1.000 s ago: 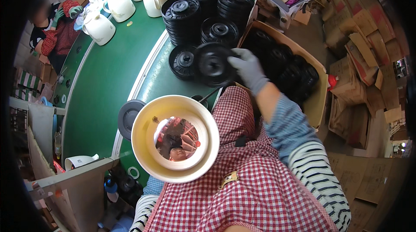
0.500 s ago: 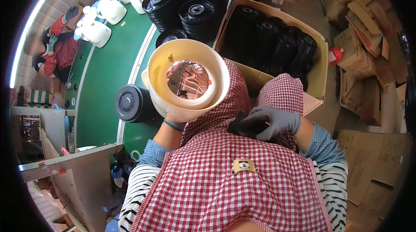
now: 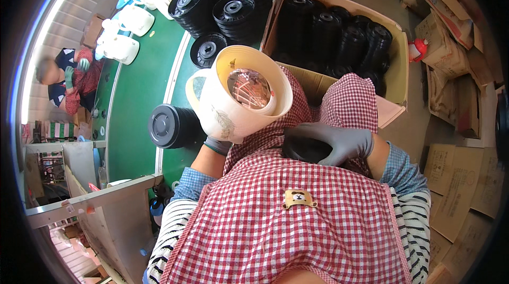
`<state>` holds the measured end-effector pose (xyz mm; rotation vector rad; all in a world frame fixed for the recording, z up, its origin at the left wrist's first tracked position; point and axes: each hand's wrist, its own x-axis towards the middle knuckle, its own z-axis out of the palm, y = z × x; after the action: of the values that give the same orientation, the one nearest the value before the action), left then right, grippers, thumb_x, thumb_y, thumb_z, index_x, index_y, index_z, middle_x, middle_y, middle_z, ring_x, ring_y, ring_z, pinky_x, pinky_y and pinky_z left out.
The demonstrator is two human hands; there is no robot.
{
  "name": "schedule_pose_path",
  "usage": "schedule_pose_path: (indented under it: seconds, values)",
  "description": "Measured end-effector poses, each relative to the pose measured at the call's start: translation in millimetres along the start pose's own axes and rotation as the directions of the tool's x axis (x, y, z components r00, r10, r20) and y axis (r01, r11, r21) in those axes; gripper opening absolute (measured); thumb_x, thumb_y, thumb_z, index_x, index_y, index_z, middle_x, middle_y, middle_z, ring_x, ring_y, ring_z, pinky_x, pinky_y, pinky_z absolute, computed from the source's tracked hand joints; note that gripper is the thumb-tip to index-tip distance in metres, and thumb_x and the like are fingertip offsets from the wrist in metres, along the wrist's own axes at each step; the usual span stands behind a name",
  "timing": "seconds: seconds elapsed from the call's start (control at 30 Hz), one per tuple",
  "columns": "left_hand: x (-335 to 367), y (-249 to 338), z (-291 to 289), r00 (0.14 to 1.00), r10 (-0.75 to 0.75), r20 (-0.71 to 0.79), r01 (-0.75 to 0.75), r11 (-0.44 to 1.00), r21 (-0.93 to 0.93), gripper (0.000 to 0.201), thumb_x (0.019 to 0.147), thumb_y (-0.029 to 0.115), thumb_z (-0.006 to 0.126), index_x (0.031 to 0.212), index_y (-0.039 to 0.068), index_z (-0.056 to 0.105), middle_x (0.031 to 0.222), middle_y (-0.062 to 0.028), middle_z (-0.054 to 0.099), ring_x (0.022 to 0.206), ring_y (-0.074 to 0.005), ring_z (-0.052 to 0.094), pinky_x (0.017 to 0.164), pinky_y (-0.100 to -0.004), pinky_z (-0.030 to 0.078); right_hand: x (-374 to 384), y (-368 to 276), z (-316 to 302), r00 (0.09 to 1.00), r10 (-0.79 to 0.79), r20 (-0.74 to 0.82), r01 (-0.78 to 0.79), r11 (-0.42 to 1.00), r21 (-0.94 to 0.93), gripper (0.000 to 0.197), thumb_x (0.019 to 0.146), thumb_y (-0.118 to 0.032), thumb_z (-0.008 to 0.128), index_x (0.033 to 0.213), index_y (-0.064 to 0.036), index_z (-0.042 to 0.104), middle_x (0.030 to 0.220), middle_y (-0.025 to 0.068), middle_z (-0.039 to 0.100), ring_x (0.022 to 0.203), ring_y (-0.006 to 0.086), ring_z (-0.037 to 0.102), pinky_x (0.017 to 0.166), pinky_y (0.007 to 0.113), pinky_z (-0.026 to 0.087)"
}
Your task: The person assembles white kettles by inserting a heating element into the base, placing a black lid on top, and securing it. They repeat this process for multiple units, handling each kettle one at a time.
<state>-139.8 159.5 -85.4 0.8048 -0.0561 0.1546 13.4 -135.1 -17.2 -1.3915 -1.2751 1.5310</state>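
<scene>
A cream jug with a side handle and a grey leaf print is tilted in front of me over my lap. Inside it a mirror-like round surface shows. My left hand, in a grey glove, holds the jug from beneath; its fingers are mostly hidden. At my lap, my right hand, also gloved in grey, grips a round black plastic base against the checked apron. The thumb lies on the near side of the base, and part of it is covered by the hand.
Stacked black round bases and white jugs stand on the green table. A black-lidded cylinder lies beside the jug. An open carton of black parts stands ahead right. Another person is at far left.
The jug has tipped and turned, bringing its handle and leaf print into view, and moved slightly right. More of the black base shows under my right hand.
</scene>
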Motion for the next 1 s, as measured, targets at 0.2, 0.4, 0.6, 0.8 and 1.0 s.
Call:
schedule_pose_path:
  seconds: [0.2,0.4,0.6,0.8,1.0]
  values:
    - [2.7,2.7,-5.5,0.999,-0.030,-0.041,0.027,0.996,-0.082,0.051,0.109,0.031,0.040,0.155,0.009,0.035,0.153,-0.0125,0.046,0.139,-0.0236,0.048,0.113,-0.0375,0.044,-44.9,34.5,-9.9,0.788,-0.235,-0.569,0.515,0.758,0.400,0.129,0.066,-0.062,0.086,0.161,-0.0045,0.019,0.159,0.0195,0.034,0.147,0.0327,0.035,0.121,0.044,0.027]
    - [22.0,-13.4,10.5,0.984,-0.167,0.054,0.173,0.974,-0.146,0.052,0.109,0.032,0.040,0.155,0.009,0.035,0.153,-0.0129,0.046,0.139,-0.0247,0.048,0.113,-0.0390,0.045,-19.5,-34.9,-30.8,0.464,-0.641,-0.611,0.602,0.735,-0.313,0.124,0.069,-0.062,0.084,0.160,-0.0034,0.023,0.162,0.0205,0.027,0.149,0.0347,0.031,0.121,0.042,0.027]
    - [41.7,-32.2,31.5,0.951,-0.293,0.100,0.308,0.923,-0.230,0.052,0.109,0.033,0.041,0.155,0.010,0.035,0.153,-0.0133,0.046,0.139,-0.0259,0.048,0.112,-0.0404,0.045,-5.5,-22.8,-34.8,0.424,-0.742,-0.520,0.405,0.668,-0.624,0.117,0.070,-0.066,0.079,0.157,-0.0040,0.032,0.161,0.0246,0.028,0.150,0.0410,0.027,0.122,0.053,0.021]
    - [40.8,-40.6,41.3,0.931,-0.361,0.056,0.359,0.874,-0.328,0.053,0.108,0.034,0.041,0.156,0.011,0.035,0.153,-0.0137,0.046,0.139,-0.0270,0.048,0.112,-0.0419,0.045,-11.8,-15.0,-32.8,0.443,-0.738,-0.510,0.357,0.667,-0.655,0.118,0.069,-0.070,0.076,0.156,-0.0055,0.033,0.162,0.0255,0.026,0.150,0.0445,0.025,0.120,0.057,0.020]
    - [36.5,-40.2,43.7,0.922,-0.387,0.024,0.364,0.842,-0.397,0.053,0.108,0.035,0.041,0.156,0.012,0.035,0.153,-0.0141,0.046,0.139,-0.0282,0.048,0.112,-0.0433,0.045,-17.7,-19.1,-30.9,0.473,-0.727,-0.499,0.292,0.663,-0.689,0.118,0.069,-0.075,0.074,0.156,-0.0049,0.035,0.162,0.0270,0.025,0.149,0.0458,0.026,0.120,0.056,0.021]
